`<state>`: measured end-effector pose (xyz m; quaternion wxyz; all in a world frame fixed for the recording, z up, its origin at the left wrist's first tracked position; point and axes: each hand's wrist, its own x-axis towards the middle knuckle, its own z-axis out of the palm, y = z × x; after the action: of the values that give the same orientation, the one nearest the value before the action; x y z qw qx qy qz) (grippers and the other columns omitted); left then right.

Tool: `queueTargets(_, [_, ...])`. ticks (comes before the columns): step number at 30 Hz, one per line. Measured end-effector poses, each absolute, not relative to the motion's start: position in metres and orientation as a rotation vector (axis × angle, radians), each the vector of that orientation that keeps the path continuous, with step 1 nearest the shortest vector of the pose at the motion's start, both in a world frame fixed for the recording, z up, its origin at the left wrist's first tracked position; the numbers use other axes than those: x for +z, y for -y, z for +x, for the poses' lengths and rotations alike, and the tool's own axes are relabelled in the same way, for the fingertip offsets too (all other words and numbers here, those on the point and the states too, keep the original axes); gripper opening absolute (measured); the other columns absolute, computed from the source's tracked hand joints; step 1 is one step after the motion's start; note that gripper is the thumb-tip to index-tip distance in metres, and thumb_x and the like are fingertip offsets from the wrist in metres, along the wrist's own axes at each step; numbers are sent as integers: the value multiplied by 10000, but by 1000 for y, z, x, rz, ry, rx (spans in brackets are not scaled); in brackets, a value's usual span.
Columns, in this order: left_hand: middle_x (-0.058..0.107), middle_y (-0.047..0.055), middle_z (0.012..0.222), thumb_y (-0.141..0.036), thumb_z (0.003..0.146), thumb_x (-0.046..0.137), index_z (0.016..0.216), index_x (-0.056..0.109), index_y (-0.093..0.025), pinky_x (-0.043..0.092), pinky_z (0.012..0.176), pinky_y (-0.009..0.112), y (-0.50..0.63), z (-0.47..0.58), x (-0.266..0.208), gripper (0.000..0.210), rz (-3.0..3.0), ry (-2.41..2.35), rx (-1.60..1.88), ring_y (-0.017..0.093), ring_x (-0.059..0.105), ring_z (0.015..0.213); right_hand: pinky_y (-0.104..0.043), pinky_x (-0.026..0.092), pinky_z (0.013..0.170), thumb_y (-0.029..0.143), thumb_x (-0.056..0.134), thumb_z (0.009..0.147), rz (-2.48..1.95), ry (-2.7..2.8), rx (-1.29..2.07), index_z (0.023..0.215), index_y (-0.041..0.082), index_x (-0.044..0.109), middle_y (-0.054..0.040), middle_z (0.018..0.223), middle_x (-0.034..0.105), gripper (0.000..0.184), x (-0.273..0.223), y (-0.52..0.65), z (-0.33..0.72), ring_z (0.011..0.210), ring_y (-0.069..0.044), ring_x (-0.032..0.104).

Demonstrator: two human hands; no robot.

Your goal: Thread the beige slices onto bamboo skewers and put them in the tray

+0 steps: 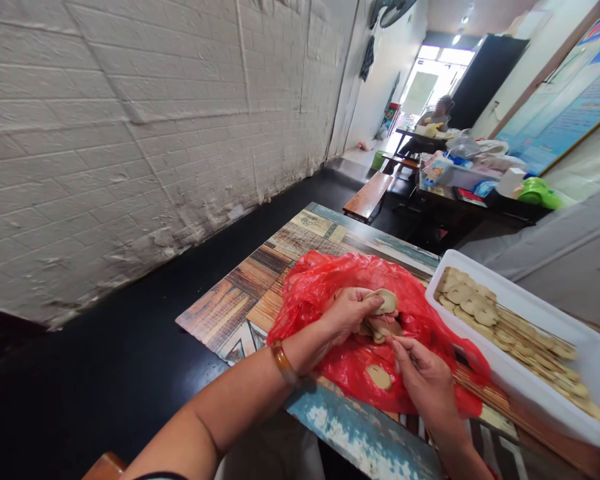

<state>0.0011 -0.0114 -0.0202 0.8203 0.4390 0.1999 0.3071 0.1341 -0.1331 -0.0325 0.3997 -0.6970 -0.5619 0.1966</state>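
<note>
One tan disc btwn fingers of L hand, over red bag.

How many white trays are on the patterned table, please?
1: the white tray, to the right of the red bag, holding pale discs. Any others would be outside the picture.

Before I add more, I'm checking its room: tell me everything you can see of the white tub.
The white tub is a long, open box with rounded corners, a plain rim and a smooth, plastic-looking finish. It sits upright on the patterned tabletop, right of the red bag, slanting across the view. Inside, flat beige pieces and thin sticks lie along its length, white wall showing beside them. Contact with the bag is unclear.
</note>
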Motion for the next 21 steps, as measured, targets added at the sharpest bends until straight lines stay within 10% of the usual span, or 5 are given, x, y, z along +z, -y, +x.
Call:
queueTargets(16, [577,31,613,-562,655,690,693,612,-84,342,515,208,27,11,-25,486,1018,-373,602,72,465,503,-252,419,495,482,502,862,-1762,1370,447,781,182,677,9,540,539,357,-29,128,134,497,-147,509])
queueTargets(21, [664,55,809,-468,729,668,995,639,-130,424,621,214,10,-1,-12,431,1079,-498,737,112,582,647,-220,357,440,463,549,851,-1689,1169,532,935,172,677,34,565,501,328,-30,128,150,488,-117,467])
